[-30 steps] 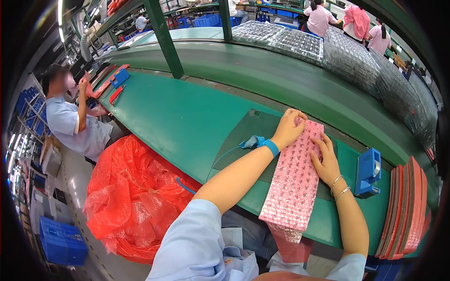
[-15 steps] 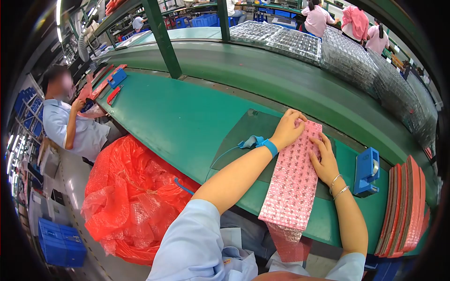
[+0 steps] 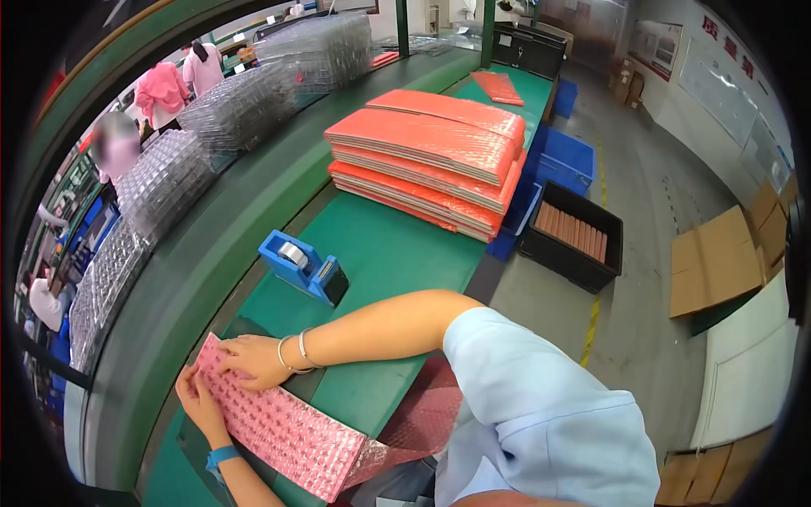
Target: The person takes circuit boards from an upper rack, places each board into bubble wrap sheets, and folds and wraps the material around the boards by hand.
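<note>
Pink bubble-wrap piece [image 3: 296, 431]: runs lengthwise toward blue shirt [image 3: 562, 418] from far end. Right hand [image 3: 258, 362]: spread on top there. Left hand [image 3: 201, 407]: curled at left edge, grip unclear.

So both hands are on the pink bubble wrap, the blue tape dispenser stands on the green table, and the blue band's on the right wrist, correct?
Not quite: the head view shows the blue band on the left wrist. Otherwise, left hand and right hand are on the pink bubble wrap, and the blue tape dispenser stands on the green table.
</note>
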### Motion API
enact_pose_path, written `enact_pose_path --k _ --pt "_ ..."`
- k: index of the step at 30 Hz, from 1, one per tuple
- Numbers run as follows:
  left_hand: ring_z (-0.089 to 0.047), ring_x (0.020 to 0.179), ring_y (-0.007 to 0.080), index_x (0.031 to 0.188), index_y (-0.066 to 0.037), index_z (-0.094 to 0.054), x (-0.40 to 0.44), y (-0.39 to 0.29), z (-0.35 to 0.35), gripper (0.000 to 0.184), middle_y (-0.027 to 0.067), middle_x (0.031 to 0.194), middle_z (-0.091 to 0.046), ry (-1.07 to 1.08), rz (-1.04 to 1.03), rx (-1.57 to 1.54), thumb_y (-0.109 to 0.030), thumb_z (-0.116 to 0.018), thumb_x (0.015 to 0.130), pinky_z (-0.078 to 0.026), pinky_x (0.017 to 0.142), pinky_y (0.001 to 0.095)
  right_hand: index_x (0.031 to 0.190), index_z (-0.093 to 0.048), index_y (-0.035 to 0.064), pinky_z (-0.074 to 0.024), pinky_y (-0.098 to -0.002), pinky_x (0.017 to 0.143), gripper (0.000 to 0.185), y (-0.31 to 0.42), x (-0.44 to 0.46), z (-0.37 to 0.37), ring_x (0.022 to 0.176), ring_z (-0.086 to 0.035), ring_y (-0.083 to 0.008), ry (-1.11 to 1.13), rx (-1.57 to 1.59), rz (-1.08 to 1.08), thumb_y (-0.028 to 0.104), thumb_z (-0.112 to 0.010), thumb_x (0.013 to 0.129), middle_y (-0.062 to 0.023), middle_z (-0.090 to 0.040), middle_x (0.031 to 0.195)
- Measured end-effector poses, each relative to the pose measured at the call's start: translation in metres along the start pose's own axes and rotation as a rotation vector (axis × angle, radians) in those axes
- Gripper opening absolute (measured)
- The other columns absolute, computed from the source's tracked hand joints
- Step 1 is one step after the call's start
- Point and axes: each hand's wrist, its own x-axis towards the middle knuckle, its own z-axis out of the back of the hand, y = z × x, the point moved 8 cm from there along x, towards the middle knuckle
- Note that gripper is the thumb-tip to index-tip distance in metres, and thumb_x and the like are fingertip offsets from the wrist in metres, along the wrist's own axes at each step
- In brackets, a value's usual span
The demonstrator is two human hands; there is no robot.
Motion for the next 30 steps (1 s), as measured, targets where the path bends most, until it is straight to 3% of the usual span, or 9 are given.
enact_pose_path --k 6,20,28,30 --pt "-0.05 0.106 0.024 0.098 -0.004 -0.058 0.002 0.009 0.005 0.015 0.0113 0.113 -0.051 -0.005 0.006 -0.059 -0.007 -0.05 0.086 -0.039 0.092 0.032 0.114 -0.05 0.0093 -0.0359 -0.039 0.093 0.038 -0.001 0.006 -0.004 0.103 -0.048 -0.0353 0.146 0.094 -0.082 0.022 -0.055 0.078 -0.0218 -0.04 0.124" --pt "-0.05 0.106 0.0238 0.096 -0.005 -0.059 -0.001 -0.006 0.002 0.014 0.0102 0.111 -0.053 -0.026 -0.011 0.07 -0.007 -0.05 0.085 -0.039 0.092 0.0316 0.115 -0.05 0.0098 -0.0363 -0.0406 0.094 0.037 0.0 0.004 0.002 0.102 -0.049 -0.0365 0.064 0.043 -0.06 0.023 -0.054 0.08 -0.0224 -0.038 0.127" --pt "-0.053 0.1 0.0248 0.094 -0.005 -0.06 -0.001 -0.009 0.005 0.014 0.0112 0.109 -0.055 -0.055 -0.059 0.085 -0.01 -0.053 0.083 -0.042 0.086 0.0314 0.112 -0.053 0.01 -0.0403 -0.0404 0.09 0.037 0.004 0.009 0.007 0.1 -0.049 -0.0376 0.079 0.05 -0.041 0.021 -0.056 0.077 -0.0221 -0.043 0.124" --pt "-0.053 0.098 0.0249 0.094 -0.005 -0.06 -0.002 -0.01 0.006 0.014 0.0104 0.108 -0.056 -0.076 -0.101 0.117 -0.01 -0.054 0.081 -0.043 0.085 0.0312 0.112 -0.053 0.0099 -0.0418 -0.0399 0.087 0.039 0.001 0.012 0.004 0.099 -0.05 -0.0365 0.182 0.095 -0.092 0.019 -0.057 0.075 -0.0207 -0.045 0.12"
